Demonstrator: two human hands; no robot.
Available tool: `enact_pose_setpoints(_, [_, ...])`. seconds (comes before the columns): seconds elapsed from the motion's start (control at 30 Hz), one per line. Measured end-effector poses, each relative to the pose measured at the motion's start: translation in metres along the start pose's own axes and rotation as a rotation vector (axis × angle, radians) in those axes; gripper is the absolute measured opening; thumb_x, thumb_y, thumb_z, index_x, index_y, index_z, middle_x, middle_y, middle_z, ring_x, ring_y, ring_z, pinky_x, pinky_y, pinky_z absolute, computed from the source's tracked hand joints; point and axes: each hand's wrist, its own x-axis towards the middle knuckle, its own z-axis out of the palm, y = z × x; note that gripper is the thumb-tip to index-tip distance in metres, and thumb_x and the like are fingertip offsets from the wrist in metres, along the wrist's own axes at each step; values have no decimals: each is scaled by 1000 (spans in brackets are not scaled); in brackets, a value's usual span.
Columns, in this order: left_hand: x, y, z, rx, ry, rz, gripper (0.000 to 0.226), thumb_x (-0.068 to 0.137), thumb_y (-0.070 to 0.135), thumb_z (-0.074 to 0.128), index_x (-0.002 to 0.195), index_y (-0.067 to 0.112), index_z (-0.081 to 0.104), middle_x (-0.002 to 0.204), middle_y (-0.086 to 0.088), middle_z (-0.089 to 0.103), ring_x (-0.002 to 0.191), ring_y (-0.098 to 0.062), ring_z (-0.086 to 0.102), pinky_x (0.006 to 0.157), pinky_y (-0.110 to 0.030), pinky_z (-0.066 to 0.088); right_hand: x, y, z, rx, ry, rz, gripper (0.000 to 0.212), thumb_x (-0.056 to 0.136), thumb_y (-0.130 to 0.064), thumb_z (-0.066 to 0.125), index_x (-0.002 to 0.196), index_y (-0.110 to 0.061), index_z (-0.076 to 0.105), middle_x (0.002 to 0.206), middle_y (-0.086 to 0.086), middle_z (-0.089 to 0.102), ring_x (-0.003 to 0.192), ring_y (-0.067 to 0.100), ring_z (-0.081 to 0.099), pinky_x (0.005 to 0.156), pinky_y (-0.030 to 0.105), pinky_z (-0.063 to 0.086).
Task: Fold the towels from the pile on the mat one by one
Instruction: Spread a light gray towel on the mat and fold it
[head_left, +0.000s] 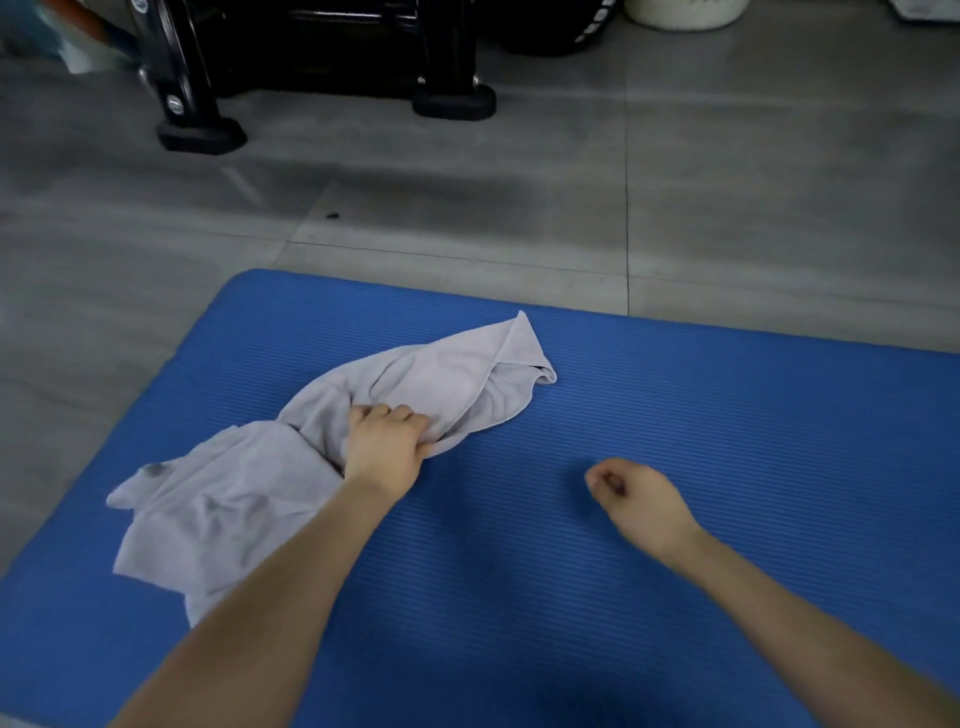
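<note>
Crumpled pale grey towel (249, 483) lies on left part of blue ribbed mat (675, 415), dark stain near its left edge. Left hand (387, 447) clenches a bunch of its middle. Right hand (636, 499) loosely curled, empty, over bare mat. No readable writing.

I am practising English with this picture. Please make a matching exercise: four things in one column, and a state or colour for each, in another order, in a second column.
Things:
1. left hand
2. right hand
3. towel
4. mat

States or colours:
A. blue, ribbed
B. loosely closed, holding nothing
C. pale grey, crumpled
D. gripping bunched cloth

Pairs: 1-D, 2-B, 3-C, 4-A
</note>
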Motion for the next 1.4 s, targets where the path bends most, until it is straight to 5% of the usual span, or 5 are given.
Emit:
enact_pose_setpoints(0.4, [-25,3,-79,-258,323,282,5,76,16,69,71,18,67,68,5,67,56,-22,61,67,-28,37,-52,-23,-36,-77,104,-87,9,96,-30,47,91,-30,55,81,-17,59,73,6,55,61,15,39])
enact_pose_setpoints(0.67, [-69,57,-211,-404,284,602,32,82,41,41,82,20,66,79,12,63,75,-7,52,67,-15,31,-94,-57,-100,-90,263,-260,28,92,-32,56,120,-32,55,107,-15,58,96,6,54,82,19,36])
enact_pose_setpoints(0.93, [-97,111,-300,-677,215,483,4,82,30,58,81,30,62,88,20,63,82,-3,58,77,-20,45,-135,-55,-158,157,-110,-434,32,83,-27,70,114,-30,64,116,-17,63,109,-5,54,82,4,39])
enact_pose_setpoints(1.17, [-96,186,-348,-798,189,453,9,88,12,62,82,19,64,76,11,61,68,3,53,66,-9,42,-185,-18,-209,379,-178,-434,35,83,-40,66,114,-25,65,112,-8,68,107,3,61,97,24,46])
enact_pose_setpoints(1.4, [-76,261,-354,-816,217,499,10,87,14,63,81,21,63,77,10,61,65,6,52,65,-8,42,-217,55,-238,321,332,-350,49,67,-44,80,110,-40,58,106,-22,63,99,-7,57,82,19,47])
